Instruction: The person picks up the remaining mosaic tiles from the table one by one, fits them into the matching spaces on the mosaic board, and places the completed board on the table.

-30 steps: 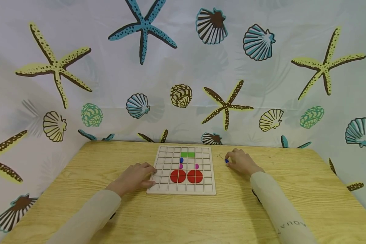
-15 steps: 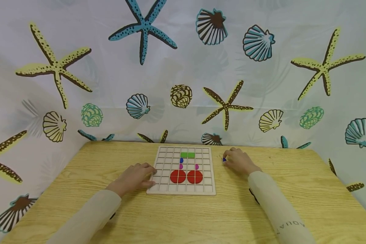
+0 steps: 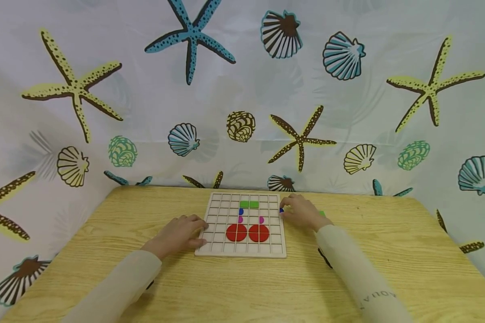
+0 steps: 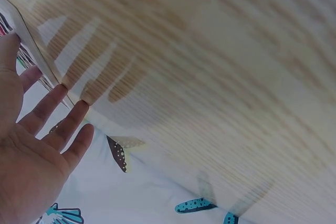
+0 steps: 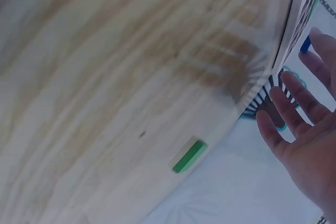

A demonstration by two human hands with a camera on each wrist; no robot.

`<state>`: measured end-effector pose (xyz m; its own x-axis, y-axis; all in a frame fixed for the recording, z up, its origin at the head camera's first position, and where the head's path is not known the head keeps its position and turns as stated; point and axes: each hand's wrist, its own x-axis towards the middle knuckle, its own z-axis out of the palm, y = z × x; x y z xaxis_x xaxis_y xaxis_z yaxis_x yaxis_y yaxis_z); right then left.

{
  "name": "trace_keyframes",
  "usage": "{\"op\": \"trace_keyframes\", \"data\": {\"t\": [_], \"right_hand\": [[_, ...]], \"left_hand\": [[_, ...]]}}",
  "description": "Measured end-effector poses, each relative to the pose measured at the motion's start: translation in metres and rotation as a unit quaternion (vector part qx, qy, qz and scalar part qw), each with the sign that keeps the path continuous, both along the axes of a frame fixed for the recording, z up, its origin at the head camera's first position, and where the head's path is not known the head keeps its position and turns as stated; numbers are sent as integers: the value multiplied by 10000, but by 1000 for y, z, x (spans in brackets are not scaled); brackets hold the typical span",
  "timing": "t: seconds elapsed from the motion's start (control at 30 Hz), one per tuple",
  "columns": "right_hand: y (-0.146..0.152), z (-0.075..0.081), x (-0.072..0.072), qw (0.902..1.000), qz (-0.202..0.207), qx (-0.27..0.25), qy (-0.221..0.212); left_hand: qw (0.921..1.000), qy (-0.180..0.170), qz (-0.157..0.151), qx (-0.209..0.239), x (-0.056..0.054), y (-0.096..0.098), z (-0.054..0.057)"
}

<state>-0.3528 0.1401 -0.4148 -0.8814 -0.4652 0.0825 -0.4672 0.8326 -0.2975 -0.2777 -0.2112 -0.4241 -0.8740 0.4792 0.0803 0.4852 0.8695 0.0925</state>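
Observation:
A white square-grid board (image 3: 240, 256) lies on the wooden table. On it sit two red circles (image 3: 236, 232) made of quarter pieces, two magenta half-rounds (image 3: 261, 220), a blue half-round (image 3: 241, 211) and two green squares (image 3: 249, 204). My left hand (image 3: 178, 237) rests at the board's left edge, thumb and fingers spread and fairly straight. Between thumb and index finger my right hand (image 3: 301, 213) pinches a small blue piece (image 5: 305, 44) at the board's right edge; its other fingers are extended. The fingers partly hide that piece.
Just beyond my right wrist, a loose green block (image 5: 189, 156) lies on the table (image 3: 242, 287). A cloth (image 3: 210, 103) printed with starfish and shells hangs behind the table and along both sides.
My right hand has moved left with the blue piece, from the bare table to the board's right edge. The green block behind it has come into view. My left hand stays put.

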Motion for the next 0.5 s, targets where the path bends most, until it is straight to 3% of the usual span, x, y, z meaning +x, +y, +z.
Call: {"op": "trace_keyframes", "data": {"t": [0.5], "right_hand": [[-35, 0, 0, 9999, 107, 111, 66]], "left_hand": [[10000, -59, 20, 69, 1, 0, 2]]}}
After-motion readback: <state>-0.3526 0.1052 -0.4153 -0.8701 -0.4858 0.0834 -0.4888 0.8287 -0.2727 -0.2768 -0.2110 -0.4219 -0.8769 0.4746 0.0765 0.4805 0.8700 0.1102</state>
